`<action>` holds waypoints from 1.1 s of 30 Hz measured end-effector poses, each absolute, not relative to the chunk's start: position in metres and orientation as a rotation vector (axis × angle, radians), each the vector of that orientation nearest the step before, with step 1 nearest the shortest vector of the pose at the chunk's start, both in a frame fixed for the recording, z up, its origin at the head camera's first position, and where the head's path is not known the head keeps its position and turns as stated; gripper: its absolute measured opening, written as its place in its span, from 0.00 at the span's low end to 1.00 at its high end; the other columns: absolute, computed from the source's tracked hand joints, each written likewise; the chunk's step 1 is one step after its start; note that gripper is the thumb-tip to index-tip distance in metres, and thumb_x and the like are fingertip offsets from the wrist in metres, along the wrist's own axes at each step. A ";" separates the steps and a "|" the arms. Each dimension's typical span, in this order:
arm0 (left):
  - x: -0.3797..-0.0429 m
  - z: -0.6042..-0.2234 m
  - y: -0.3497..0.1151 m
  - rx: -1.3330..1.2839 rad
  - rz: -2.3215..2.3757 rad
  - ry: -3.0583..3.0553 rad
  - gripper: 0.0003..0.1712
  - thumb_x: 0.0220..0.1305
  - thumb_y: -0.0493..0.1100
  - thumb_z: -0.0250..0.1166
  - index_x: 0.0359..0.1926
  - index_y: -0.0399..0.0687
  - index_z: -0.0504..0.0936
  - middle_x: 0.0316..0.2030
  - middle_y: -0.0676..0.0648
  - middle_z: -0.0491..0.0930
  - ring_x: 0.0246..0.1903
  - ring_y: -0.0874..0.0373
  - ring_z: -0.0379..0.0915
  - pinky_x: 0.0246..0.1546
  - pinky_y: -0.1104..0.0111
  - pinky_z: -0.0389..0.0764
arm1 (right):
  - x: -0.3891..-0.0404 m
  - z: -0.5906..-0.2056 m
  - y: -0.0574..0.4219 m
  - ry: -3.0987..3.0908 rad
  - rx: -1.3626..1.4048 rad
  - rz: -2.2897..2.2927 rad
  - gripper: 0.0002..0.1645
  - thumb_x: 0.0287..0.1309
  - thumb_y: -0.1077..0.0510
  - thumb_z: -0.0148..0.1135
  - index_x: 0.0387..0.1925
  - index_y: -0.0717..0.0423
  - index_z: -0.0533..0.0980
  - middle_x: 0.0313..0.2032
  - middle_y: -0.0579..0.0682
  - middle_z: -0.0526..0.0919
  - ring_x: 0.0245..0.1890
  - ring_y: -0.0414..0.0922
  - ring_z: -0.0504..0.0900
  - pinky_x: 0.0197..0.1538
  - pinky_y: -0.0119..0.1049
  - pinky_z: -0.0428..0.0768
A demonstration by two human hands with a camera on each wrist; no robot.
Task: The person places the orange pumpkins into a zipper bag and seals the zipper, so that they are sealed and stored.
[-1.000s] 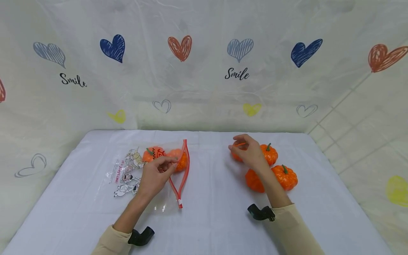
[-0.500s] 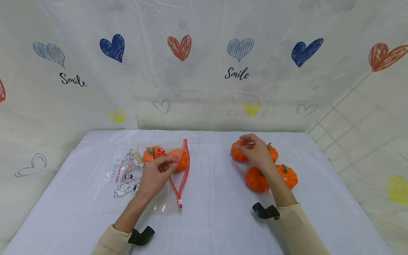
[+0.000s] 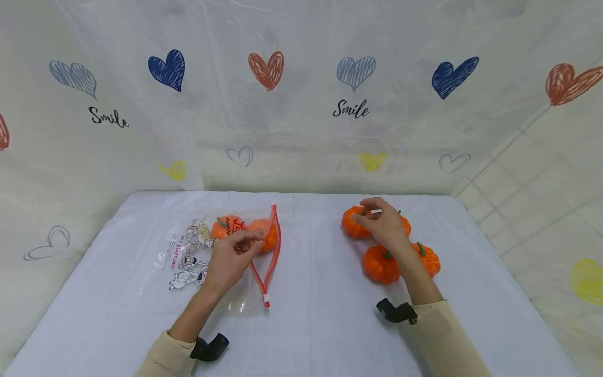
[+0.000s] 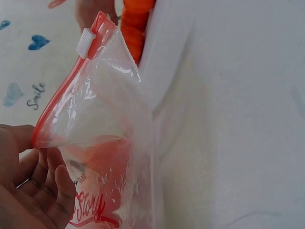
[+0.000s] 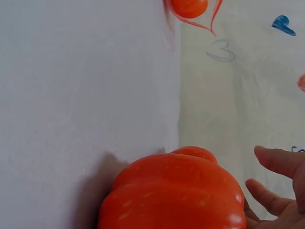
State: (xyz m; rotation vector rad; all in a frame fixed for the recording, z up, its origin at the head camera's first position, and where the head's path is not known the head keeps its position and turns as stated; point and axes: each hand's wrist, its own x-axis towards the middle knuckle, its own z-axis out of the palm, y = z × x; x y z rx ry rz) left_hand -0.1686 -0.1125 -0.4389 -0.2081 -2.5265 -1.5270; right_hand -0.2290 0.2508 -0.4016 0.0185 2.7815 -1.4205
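Observation:
My left hand (image 3: 227, 262) pinches the red zip edge of a clear zip bag (image 3: 237, 301) between thumb and finger. The bag's mouth gapes to the right, and its white slider (image 4: 86, 43) shows in the left wrist view. Two orange toy pumpkins lie inside: one (image 3: 225, 226) deeper in, the other (image 3: 269, 242) close to the mouth. On the right, my right hand (image 3: 388, 228) hovers over a loose pumpkin (image 3: 353, 226) at the back, fingers apart and holding nothing. The right wrist view has a pumpkin (image 5: 171, 195) large in front, beside the fingers.
More pumpkins stand around my right hand and forearm: one in front (image 3: 380, 265), one to the right (image 3: 427, 259) and one behind the hand (image 3: 405, 224). A white cloth (image 3: 311, 324) covers the table. Behind it hangs a sheet (image 3: 301, 125) printed with hearts.
My right hand has shifted a little to the right over the pumpkins, uncovering more of the back left one and the front one. My left hand and the bag stay in place.

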 end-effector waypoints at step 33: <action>-0.168 -0.439 -0.112 -0.199 -1.533 -2.532 0.09 0.68 0.42 0.71 0.48 0.50 0.90 0.33 0.48 0.81 0.37 0.54 0.74 0.34 0.77 0.77 | -0.237 -0.414 0.261 2.919 0.035 -1.115 0.40 0.65 0.46 0.69 0.71 0.61 0.70 0.64 0.65 0.72 0.55 0.58 0.79 0.44 0.33 0.78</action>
